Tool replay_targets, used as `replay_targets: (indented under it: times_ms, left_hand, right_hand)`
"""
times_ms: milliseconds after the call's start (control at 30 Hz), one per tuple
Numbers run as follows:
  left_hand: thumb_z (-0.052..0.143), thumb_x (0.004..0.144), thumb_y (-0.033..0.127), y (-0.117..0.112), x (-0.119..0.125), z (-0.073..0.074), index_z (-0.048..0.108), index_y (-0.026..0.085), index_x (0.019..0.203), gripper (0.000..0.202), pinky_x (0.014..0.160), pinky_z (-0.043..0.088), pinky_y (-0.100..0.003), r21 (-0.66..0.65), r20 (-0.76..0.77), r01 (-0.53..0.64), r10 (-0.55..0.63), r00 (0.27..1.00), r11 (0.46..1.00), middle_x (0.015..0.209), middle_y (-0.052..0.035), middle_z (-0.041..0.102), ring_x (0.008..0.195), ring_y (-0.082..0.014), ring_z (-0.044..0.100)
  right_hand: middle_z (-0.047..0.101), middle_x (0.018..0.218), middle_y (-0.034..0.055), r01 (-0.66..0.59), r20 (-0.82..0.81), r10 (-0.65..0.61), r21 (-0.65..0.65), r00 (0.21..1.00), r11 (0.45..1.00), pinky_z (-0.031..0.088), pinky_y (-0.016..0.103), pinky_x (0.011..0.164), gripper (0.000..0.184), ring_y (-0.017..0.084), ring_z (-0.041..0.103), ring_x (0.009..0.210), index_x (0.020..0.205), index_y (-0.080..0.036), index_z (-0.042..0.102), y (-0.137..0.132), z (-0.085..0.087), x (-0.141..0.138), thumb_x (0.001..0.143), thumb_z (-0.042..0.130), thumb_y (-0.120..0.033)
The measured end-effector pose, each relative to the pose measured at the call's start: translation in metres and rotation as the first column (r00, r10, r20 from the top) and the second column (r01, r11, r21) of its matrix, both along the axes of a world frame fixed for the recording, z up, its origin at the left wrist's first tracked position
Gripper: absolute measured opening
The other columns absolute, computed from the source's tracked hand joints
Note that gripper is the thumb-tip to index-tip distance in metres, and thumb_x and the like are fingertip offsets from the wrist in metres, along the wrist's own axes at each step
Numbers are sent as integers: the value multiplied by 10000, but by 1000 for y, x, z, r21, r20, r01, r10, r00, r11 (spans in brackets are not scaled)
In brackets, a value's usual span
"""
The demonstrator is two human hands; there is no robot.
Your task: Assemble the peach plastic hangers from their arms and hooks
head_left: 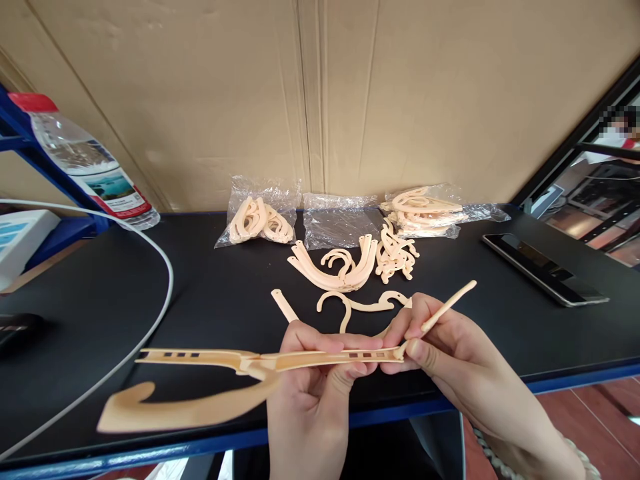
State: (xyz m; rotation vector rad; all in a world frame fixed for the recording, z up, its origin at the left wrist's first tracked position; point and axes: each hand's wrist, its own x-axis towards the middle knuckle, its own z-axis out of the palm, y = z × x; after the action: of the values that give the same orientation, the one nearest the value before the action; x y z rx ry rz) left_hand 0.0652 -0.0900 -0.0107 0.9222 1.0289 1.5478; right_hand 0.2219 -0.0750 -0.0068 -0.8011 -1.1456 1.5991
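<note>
A beige plastic folding hanger (250, 362) lies sideways across the front of the desk, its broad hook pointing left toward me. My left hand (320, 380) is closed around one slotted arm of it, thumb in front and fingers behind. At that arm's right end, my right hand (435, 340) pinches a slim beige plastic piece (450, 305) that slants up to the right. The slim piece's lower end touches the arm's tip; whether it is joined there I cannot tell. Just behind my hands lie a loose hook part (345, 307) and a straight arm part (284, 307), partly covered.
Behind are stacked curved arms (345, 277), a pile of small parts (395, 257), bagged parts (260, 220), a flattened clear bag (340, 220) and another filled bag (425, 212). A phone (545, 267) lies right; a water bottle (100, 167) and white cable (167, 267) are left.
</note>
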Motion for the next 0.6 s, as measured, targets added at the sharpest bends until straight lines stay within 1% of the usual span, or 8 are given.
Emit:
replay_targets:
  times_ms: [100,233,300,400,500,533,600]
  left_hand:
    - [722,773,129,1,1,0,540,194,733,198,670,611,-279,9,23,-4,3,1000,1000,754,-23,767,699,-188,738]
    - [721,779,123,1,2,0,533,190,742,203,667,606,-238,28,81,-16,14,997,999,783,-20,770,745,-173,740]
    - [738,769,138,1,2,1,522,189,755,222,671,609,-239,22,120,-18,15,993,1000,785,-22,770,748,-172,741]
    - [763,754,168,2,1,2,518,186,772,247,662,613,-239,1,157,-31,30,987,1000,775,-20,766,728,-168,739]
    - [762,758,194,2,0,3,535,182,789,229,638,609,-227,-12,155,-35,36,987,999,759,-22,762,721,-171,739]
    - [761,757,195,2,0,3,539,180,797,226,633,608,-227,-17,148,-30,32,988,999,756,-25,762,709,-172,739]
    - [763,752,194,2,0,2,537,178,818,236,621,606,-236,-36,127,-10,15,992,999,760,-38,764,679,-175,736]
  right_hand:
    - [666,856,23,92,56,-95,64,994,994,582,256,715,131,119,662,741,816,-195,542,0,-1,-4,927,602,-233]
    - [667,864,45,241,175,-281,222,944,945,608,281,705,120,149,686,740,799,-190,590,-5,-3,-12,910,622,-226]
    - [678,887,52,279,182,-332,264,926,923,613,296,710,107,158,694,745,810,-196,589,-8,-5,-15,911,617,-217]
    - [688,915,52,310,143,-367,311,919,898,610,307,721,89,162,698,762,836,-208,586,-12,-8,-20,925,596,-209]
    - [690,968,68,353,80,-393,305,916,884,605,326,734,67,179,696,798,860,-217,598,-16,-9,-26,926,594,-228]
    - [689,972,70,372,58,-403,284,913,884,604,330,736,52,188,695,813,861,-220,602,-17,-9,-28,908,621,-234]
    - [691,936,55,410,30,-427,231,904,883,602,319,734,89,194,694,825,844,-229,597,-19,-10,-29,860,685,-238]
